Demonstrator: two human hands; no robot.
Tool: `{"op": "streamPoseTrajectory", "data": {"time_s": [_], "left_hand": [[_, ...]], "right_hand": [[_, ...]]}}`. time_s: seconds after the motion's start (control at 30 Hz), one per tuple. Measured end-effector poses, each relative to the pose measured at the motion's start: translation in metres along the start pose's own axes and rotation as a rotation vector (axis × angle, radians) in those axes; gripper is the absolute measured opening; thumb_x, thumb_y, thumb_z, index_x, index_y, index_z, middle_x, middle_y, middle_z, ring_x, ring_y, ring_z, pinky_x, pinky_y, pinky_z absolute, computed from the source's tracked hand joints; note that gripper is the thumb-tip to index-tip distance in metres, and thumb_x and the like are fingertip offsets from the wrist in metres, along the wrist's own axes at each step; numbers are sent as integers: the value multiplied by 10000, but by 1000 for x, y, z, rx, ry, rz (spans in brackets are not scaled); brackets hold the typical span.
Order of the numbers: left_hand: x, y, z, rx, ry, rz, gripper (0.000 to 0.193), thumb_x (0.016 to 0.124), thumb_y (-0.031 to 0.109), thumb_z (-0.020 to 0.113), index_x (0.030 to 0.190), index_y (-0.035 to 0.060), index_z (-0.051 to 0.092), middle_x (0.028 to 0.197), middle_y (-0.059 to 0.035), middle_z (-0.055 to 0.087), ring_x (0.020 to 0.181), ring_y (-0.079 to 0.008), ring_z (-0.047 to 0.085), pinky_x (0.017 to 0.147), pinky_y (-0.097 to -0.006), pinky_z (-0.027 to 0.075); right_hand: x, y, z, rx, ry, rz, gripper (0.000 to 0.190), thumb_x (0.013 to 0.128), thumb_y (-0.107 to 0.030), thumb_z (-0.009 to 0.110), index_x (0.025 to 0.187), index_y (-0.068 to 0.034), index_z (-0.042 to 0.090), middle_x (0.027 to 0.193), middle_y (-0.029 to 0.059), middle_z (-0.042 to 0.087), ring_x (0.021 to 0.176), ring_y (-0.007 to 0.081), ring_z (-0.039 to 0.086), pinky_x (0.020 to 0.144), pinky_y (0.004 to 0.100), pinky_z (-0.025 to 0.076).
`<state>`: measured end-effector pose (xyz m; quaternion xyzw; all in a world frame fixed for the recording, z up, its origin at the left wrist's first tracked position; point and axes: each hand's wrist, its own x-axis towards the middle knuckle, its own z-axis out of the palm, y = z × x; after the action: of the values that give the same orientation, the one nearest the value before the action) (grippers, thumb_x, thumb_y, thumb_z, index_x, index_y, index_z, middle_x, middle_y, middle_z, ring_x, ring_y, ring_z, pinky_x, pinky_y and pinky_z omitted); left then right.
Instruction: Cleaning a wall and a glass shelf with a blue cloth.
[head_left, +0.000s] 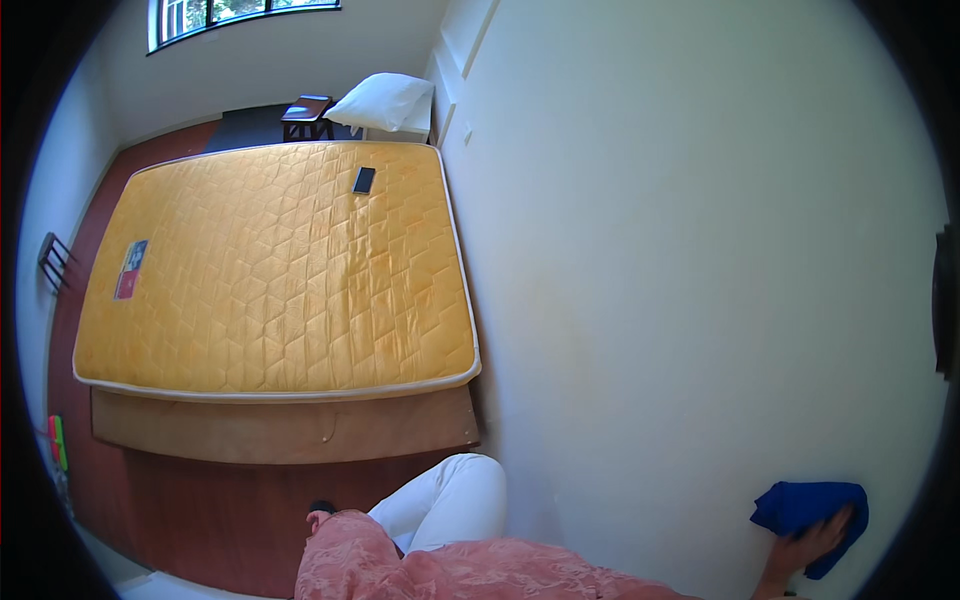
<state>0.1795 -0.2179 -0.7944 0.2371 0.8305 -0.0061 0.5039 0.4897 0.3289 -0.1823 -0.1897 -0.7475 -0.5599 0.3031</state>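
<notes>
My right hand (819, 538) presses a folded blue cloth (806, 502) flat against the pale wall (675, 300) at the lower right. The fingers are spread over the cloth, which sticks out around them. On the left, a pink patterned sleeve (349, 536) hangs beside my white trousers (454, 499). Only a sliver of my left hand (318, 515) shows at the sleeve's end, close to a small dark object (322, 506). Whether it holds that object is unclear. Faint yellowish stains (559, 315) mark the wall.
A yellow quilted mattress (277, 270) lies on a wooden bed base (285, 429), with a phone (364, 181) on top. Behind it are a dark stool (306, 112) and a white pillow (384, 101). Another stool (54, 262) stands left on the reddish floor (217, 502).
</notes>
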Motion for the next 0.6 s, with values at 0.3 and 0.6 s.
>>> {"op": "streamPoseTrajectory", "data": {"time_s": [0.3, 0.6], "left_hand": [[2, 5, 0, 7, -8, 7, 312, 943, 264, 548, 1085, 76, 754, 1162, -201, 698, 1111, -345, 665, 894, -450, 540], [2, 7, 15, 10, -19, 20, 320, 946, 271, 540, 1084, 75, 752, 1164, -205, 696, 1109, -356, 663, 896, -453, 539]], "right_hand": [[2, -3, -8, -40, -64, 1, 674, 1057, -520, 322, 1449, 15, 443, 1544, 264, 367, 1423, 454, 354, 1097, 573, 308], [7, 0, -7, -7, -45, -30, 699, 1044, -550, 343, 1460, 3, 441, 1536, 268, 375, 1408, 447, 374, 1095, 552, 312]]}}
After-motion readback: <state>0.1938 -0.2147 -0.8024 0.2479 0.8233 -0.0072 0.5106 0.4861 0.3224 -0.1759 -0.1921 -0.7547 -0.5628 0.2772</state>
